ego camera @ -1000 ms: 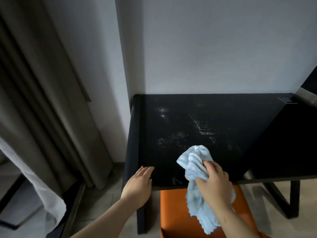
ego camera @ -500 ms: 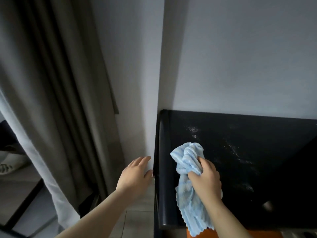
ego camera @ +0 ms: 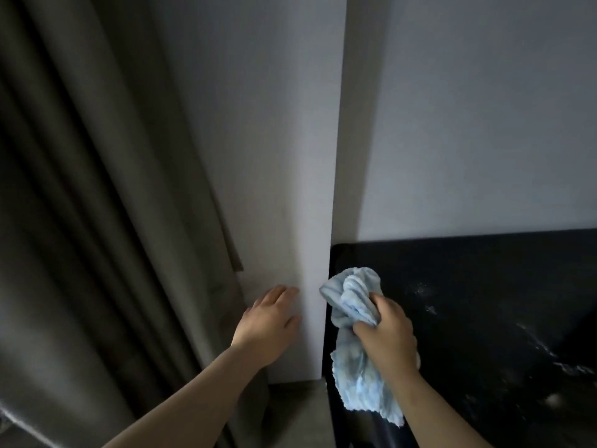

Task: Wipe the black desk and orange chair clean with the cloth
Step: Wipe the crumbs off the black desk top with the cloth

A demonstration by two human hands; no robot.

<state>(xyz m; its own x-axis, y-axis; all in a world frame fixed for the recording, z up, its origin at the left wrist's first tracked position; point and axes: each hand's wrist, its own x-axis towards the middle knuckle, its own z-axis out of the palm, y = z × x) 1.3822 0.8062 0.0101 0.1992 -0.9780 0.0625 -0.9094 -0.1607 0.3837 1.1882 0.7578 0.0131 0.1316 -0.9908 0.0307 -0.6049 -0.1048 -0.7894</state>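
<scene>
Right hand (ego camera: 386, 336) clenched round the bunched blue cloth (ego camera: 353, 321), over the black desk (ego camera: 484, 318) at its left edge, near the far-left corner. Cloth tail hangs down past the wrist. Left hand (ego camera: 268, 321) released, fingers relaxed, off the desk, before the wall (ego camera: 274, 156). White specks across the desk top rightward. Curtain (ego camera: 97, 221) far left.

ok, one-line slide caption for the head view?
Right hand grips blue cloth over dusty black desk; left hand open beside it.

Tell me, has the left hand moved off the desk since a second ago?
Yes. The left hand now hangs open left of the desk edge, before the wall, no longer resting on the desk's corner.
</scene>
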